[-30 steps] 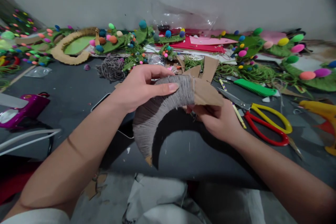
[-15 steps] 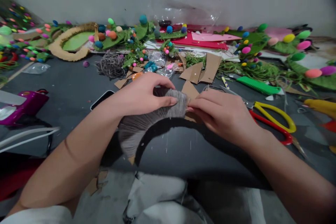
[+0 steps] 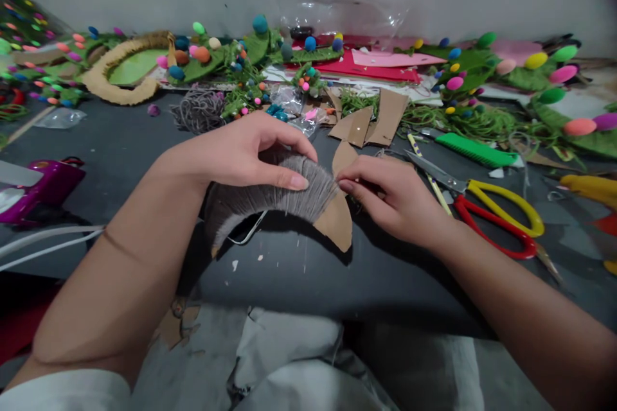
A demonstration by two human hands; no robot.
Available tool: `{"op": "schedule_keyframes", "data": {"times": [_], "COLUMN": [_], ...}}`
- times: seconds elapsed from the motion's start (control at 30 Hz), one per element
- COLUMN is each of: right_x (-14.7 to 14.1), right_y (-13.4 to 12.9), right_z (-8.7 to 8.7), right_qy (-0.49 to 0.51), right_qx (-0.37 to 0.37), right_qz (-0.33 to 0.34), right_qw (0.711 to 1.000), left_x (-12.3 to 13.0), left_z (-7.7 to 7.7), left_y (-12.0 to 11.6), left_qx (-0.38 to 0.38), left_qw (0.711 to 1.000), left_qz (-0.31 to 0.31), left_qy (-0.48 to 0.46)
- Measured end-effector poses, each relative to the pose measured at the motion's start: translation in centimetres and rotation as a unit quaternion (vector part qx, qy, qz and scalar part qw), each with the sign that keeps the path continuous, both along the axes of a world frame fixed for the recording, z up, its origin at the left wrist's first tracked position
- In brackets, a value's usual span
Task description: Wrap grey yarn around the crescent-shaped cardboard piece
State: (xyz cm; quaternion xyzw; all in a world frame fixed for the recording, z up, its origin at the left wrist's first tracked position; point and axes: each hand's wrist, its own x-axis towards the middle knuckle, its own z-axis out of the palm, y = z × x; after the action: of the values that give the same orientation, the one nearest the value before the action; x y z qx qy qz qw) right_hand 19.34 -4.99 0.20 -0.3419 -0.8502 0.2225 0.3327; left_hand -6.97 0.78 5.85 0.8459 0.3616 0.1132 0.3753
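The brown cardboard crescent wrapped in grey yarn (image 3: 315,183) has turned since the earlier frame: its left tip is farther left and its bare right end points near. It is over the middle of the dark bench (image 3: 279,289). The left hand's (image 3: 236,155) fingers clasp its wrapping; the right hand's (image 3: 400,199) are pinched narrow beside the bare end, whether on yarn I cannot tell.

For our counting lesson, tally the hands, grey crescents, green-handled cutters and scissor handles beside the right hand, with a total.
Left hand, right hand: 2
Grey crescent: 1
Green-handled cutter: 1
Red scissor handle, yellow scissor handle: 2
Total: 6
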Motion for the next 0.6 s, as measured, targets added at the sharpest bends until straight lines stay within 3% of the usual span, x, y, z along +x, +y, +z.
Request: {"op": "schedule_keyframes", "data": {"times": [0.17, 0.33, 0.6], "right_x": [-1.1, -1.6, -2.4], "right_y": [-0.1, -0.3, -0.9], "right_z": [-0.2, -0.5, -0.8], "right_qy": [0.072, 0.147, 0.179], "right_qx": [-0.073, -0.115, -0.140], "right_qz": [-0.022, -0.047, -0.120], "right_qw": [0.995, 0.981, 0.966], "left_x": [-0.3, 0.6, 2.0], "left_z": [-1.1, -1.9, -1.9], "left_y": [1.0, 1.1, 0.1], "left_qx": [-0.048, -0.043, -0.056], "left_qw": [0.993, 0.972, 0.950], "left_qz": [0.042, 0.152, 0.241], "left_qy": [-0.100, -0.171, -0.193]}}
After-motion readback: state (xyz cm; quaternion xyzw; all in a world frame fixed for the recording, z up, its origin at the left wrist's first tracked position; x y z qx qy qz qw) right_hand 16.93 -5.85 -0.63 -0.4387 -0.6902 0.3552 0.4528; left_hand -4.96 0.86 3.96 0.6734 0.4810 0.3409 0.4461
